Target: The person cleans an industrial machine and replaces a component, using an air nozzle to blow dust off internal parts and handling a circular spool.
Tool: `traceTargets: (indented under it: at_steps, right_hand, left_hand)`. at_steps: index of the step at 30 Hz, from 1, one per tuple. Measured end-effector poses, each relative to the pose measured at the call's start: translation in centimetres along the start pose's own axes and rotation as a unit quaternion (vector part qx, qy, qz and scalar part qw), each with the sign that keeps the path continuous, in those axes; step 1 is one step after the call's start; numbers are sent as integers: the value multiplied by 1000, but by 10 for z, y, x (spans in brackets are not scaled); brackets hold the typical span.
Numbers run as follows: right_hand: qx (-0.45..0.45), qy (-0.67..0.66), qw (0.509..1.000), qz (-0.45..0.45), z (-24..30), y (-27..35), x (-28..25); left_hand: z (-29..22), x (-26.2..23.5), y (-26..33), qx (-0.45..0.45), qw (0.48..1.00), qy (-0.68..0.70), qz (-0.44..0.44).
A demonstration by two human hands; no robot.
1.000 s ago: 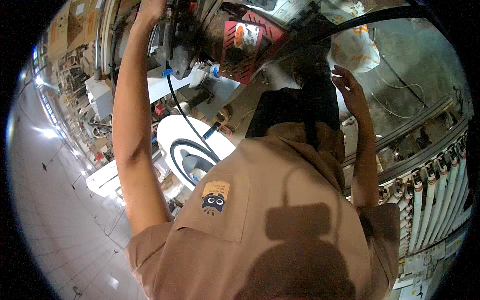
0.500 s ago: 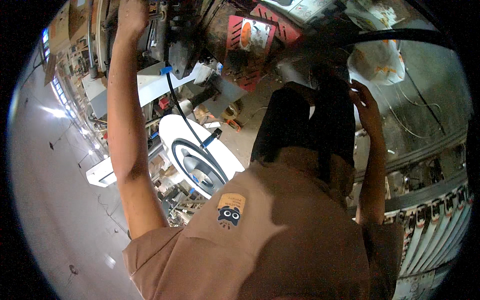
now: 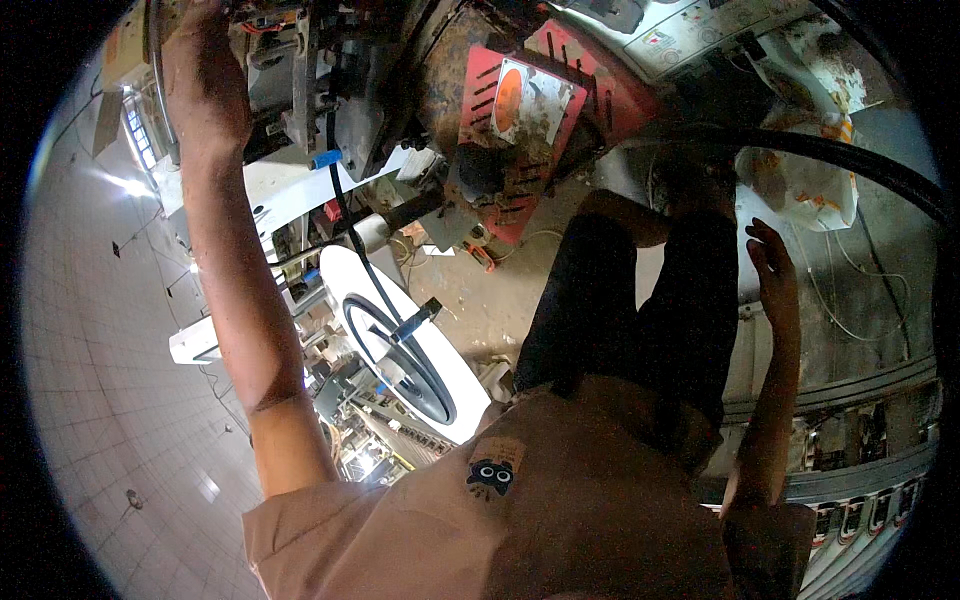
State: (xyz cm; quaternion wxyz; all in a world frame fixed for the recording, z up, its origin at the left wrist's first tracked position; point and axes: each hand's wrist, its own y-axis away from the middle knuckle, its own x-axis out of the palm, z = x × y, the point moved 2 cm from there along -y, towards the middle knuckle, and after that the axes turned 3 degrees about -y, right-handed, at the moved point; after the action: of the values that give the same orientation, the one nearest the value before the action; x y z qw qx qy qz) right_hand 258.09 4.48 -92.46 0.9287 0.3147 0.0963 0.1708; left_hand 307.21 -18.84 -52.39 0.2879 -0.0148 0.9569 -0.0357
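My left arm reaches up to the upper left, where my left hand [image 3: 208,85] is beside dark metal machine parts [image 3: 300,75]. Its fingers run into the dark upper rim, so I cannot see what they touch. On the other side, my right hand [image 3: 772,262] hangs next to my leg, fingers loosely bent and slightly apart, with nothing in them. A white plastic bag [image 3: 825,195] lies near that hand. Between the left arm and my body stands a white machine panel [image 3: 455,370] with a black-rimmed wheel [image 3: 440,400] and a black cable [image 3: 355,240] across it.
Red slotted plates [image 3: 515,180] on a rusty machine body stand ahead of my knees. A thick black hose [image 3: 830,145] arches across the upper right. Thin pale cords [image 3: 835,310] trail over the floor. A curved rail [image 3: 850,390] runs along the right side.
My left hand has shifted up and to the left. The right hand sits lower and farther right in the picture, still empty. The whole view has tilted slightly.
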Motion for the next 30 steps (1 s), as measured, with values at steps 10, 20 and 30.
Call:
traceTargets:
  at_steps: [10, 20, 30]
  right_hand:
    - [3, -18, 999, 44, -5, -28, 18]
    - [-2, -31, 999, 43, -5, -34, 17]
    - [-36, -3, 999, 41, 20, -33, 25]
  left_hand:
    - [18, -40, 15, -55, 998, 14, -17]
    - [6, -12, 40, 77, 982, -172, -5]
    - [13, 1, 71, 97, 940, -274, -179]
